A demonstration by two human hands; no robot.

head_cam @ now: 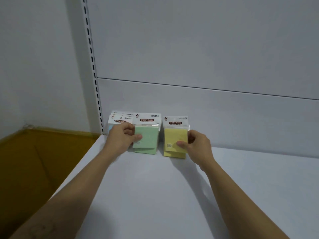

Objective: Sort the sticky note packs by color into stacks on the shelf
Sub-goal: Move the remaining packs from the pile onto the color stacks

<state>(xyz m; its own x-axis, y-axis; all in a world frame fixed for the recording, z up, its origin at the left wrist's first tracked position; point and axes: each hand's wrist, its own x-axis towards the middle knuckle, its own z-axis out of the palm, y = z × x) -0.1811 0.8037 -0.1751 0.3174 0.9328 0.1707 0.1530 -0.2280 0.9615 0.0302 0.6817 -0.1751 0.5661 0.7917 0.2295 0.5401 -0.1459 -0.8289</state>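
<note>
Three stacks of sticky note packs stand at the back of the white shelf (155,195). The green stack (148,137) is in the middle, with my left hand (123,137) gripping its top pack by the left edge, thumb on its face. The yellow stack (174,137) stands to the right, and my right hand (195,144) holds its top pack at the right edge, thumb on the front. A blue stack (114,122) sits at the far left, mostly hidden behind my left hand.
A brown cardboard box (34,161) sits open to the left, below the shelf's edge. A slotted upright rail (93,66) runs up the back panel behind the blue stack. The shelf extends right and toward me.
</note>
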